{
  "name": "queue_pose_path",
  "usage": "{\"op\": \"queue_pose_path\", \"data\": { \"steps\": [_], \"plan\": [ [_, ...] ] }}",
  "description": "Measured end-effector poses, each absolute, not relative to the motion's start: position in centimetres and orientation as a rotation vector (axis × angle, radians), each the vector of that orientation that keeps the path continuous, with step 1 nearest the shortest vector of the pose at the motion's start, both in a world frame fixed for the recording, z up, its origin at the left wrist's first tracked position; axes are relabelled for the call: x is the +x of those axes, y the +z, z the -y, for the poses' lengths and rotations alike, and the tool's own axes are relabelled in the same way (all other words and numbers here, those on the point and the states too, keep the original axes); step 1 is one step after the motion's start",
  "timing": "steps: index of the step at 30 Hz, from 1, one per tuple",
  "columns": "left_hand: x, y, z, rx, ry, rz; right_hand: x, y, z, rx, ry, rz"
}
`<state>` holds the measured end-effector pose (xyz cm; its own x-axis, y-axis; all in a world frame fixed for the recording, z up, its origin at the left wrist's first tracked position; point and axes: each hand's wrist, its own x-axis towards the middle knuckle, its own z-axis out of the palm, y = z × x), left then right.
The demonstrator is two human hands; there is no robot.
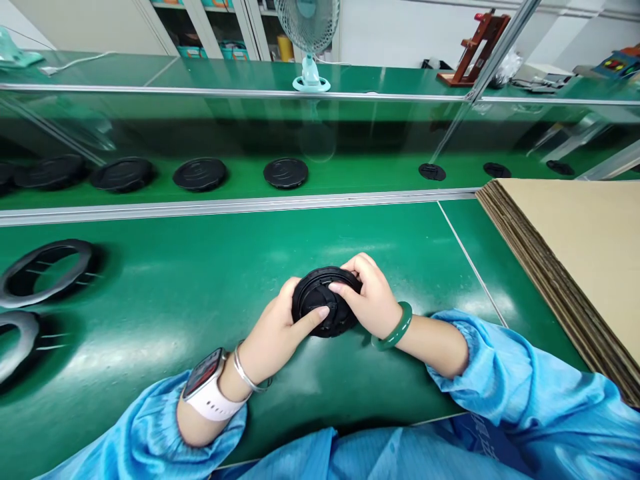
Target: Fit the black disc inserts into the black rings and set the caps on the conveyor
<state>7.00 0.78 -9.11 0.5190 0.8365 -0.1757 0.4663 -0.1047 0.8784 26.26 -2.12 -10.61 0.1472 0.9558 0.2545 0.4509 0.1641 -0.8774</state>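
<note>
The left hand (pixel 273 330) and right hand (pixel 367 297) clasp a black disc (pixel 325 303) over the green bench (pixel 390 233).
The left presses a finger on its face, the right curls over its rim; black rings (pixel 47 273) lie left, cardboard sheets (pixel 565 267) stack right, and distant teal bins (pixel 233 53) sit shelved, contents hidden.

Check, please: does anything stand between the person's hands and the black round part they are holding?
Nothing visible does. The left hand and the right hand both touch the black round part directly, with their fingers pressed on its surface.
</note>
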Motion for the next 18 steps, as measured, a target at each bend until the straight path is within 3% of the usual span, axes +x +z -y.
{"op": "queue_pose_path", "data": {
  "steps": [5, 11, 18],
  "plan": [
    [7.0, -9.0, -0.5, 1.746, 0.475, -1.066, 26.5, -10.4, 2.3, -1.472, 0.706, 1.454],
    [6.8, -8.9, -0.8, 1.647, 0.494, -0.991, 28.0, -9.9, 1.8, -1.282, 1.313, 1.582],
    [6.9, -8.8, -0.5, 1.694, 0.481, -1.053, 28.4, -9.8, 1.9, -1.415, 1.236, 1.658]
  ]
}}
